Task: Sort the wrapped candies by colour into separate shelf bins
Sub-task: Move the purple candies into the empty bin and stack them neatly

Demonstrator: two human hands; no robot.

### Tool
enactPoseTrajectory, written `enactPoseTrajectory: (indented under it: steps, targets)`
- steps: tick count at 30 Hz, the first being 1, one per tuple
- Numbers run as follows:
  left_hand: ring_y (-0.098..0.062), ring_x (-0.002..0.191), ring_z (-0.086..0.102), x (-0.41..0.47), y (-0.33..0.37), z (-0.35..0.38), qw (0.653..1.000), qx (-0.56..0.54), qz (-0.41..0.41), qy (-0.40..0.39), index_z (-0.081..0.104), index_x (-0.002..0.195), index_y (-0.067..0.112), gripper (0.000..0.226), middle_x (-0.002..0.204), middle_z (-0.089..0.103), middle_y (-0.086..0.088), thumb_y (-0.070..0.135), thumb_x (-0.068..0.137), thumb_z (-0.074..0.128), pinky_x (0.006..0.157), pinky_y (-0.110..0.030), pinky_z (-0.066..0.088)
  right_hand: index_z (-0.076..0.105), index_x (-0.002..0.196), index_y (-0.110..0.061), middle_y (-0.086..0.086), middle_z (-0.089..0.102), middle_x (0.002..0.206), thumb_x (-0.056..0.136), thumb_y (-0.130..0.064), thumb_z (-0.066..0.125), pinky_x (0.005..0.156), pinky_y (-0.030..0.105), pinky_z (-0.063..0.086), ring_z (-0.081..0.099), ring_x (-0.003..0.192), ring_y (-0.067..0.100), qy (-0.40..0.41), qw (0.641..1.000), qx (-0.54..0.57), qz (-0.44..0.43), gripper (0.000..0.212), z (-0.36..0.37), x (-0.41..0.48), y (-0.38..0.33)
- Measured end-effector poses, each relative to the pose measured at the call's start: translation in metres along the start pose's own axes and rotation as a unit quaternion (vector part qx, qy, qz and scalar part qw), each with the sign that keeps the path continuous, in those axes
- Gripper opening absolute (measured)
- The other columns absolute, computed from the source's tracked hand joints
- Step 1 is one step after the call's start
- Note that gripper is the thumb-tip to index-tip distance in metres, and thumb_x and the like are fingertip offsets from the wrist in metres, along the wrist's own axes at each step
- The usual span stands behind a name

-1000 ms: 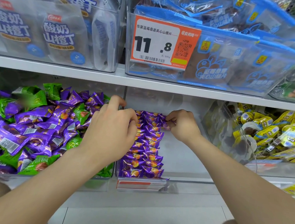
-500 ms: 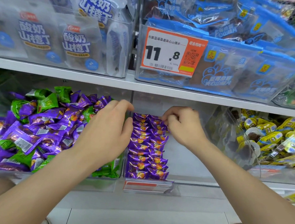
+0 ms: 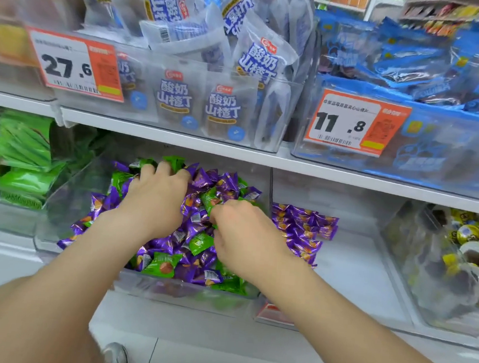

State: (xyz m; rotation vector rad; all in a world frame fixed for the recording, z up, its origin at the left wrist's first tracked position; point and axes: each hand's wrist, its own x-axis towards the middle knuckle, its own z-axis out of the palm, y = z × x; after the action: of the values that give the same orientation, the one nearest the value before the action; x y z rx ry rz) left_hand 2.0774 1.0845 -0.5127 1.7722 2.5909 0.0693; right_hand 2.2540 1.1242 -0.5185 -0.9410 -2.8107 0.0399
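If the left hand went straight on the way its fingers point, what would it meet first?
Most likely the green candies at the back of the bin, right at the left hand's fingertips; its rear wall lies beyond, depth unclear.

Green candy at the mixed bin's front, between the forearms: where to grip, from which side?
Likely pinch the green candy across its middle, from above: it lies flat on top, and the bin has a front wall blocking a frontal approach.
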Motion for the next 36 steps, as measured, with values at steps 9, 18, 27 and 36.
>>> enactPoseTrajectory:
  steps: [9, 18, 27, 36]
  targets:
    - [-0.034, 0.111, 0.061, 0.030, -0.030, 0.007, 0.996, -0.077, 0.044, 0.005, 0.072, 0.117, 0.026, 0.047, 0.115, 0.062, -0.010, 0.011, 0.073, 0.078, 0.097, -0.043, 0.052, 0.052, 0.132, -0.005, 0.019, 0.057, 0.125, 0.089, 0.000, 0.059, 0.090, 0.048, 0.052, 0.058, 0.115, 0.041, 0.050, 0.993, 0.100, 0.043, 0.044, 0.017, 0.069, -0.002]
    - [-0.030, 0.103, 0.067, 0.025, -0.041, 0.006, 0.988, -0.152, 0.030, 0.020, 0.073, 0.118, 0.021, 0.044, 0.106, 0.068, -0.009, 0.005, 0.077, 0.067, 0.087, -0.039, 0.058, 0.017, 0.162, -0.019, 0.013, 0.035, 0.162, 0.098, -0.022, 0.056, 0.122, 0.051, 0.024, 0.028, 0.149, 0.039, -0.104, 0.982, 0.116, 0.104, 0.075, 0.015, 0.110, 0.000]
    - [-0.035, 0.091, 0.067, 0.012, -0.043, -0.005, 0.979, -0.183, -0.007, 0.089, 0.076, 0.099, 0.022, 0.018, 0.092, 0.070, -0.010, 0.017, 0.099, 0.059, 0.079, -0.043, 0.057, 0.066, 0.133, -0.021, 0.008, 0.066, 0.128, 0.099, -0.016, 0.063, 0.104, 0.036, 0.043, 0.057, 0.123, 0.029, 0.099, 0.976, 0.171, 0.092, 0.035, 0.016, 0.073, 0.000]
    - [-0.027, 0.077, 0.079, -0.029, -0.018, -0.032, 0.794, -0.601, -0.081, -0.047, 0.060, 0.119, 0.010, 0.017, 0.107, 0.071, -0.017, 0.020, 0.110, 0.051, 0.076, -0.047, 0.066, 0.067, 0.109, -0.027, -0.016, 0.068, 0.100, 0.087, -0.007, 0.069, 0.079, 0.024, 0.052, 0.064, 0.087, 0.006, 0.227, 0.931, 0.285, 0.021, 0.030, -0.004, 0.013, -0.011]
